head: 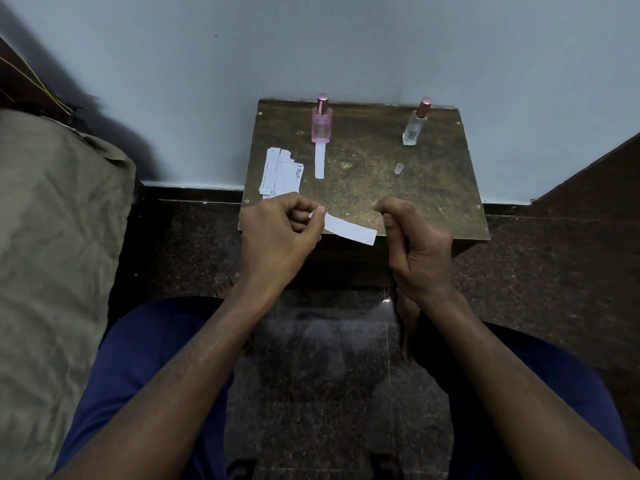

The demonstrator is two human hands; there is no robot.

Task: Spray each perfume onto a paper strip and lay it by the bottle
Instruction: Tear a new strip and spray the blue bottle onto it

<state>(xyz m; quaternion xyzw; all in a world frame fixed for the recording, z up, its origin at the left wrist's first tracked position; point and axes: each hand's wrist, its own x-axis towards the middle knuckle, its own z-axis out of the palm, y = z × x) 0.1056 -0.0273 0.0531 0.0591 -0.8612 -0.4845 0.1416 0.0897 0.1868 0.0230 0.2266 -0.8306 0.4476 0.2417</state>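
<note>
Left hand (277,230): fingers (320,210) are pinching one end of a blank paper strip (349,229), which is reaching out to the right above the near edge of the table (415,181).

Right hand (415,244): fingers (388,220) are curling into a loose fist and gripping nothing; the fist is hovering just beside the strip's free end, not touching it.

Loose paper strips (280,174): a printed pile is lying on the table's left side, just beyond the left hand.

Sprayed-side strip (320,161): one strip is lying flat, pointing toward the person, its far end touching the base of the pink perfume bottle (322,128).

Pink perfume bottle: standing upright near the table's far edge, wearing its pink cap.

Clear perfume bottle (414,128): standing upright at the far right of the table, well apart from the pink one, wearing a rose-coloured top.

Small clear cap (399,168): lying on the table, nearer the person than the clear bottle.

Surroundings: the table is sitting against a pale wall (311,46) on a dark speckled floor (311,358); a crumpled beige cloth (52,237) is lying to the left.
</note>
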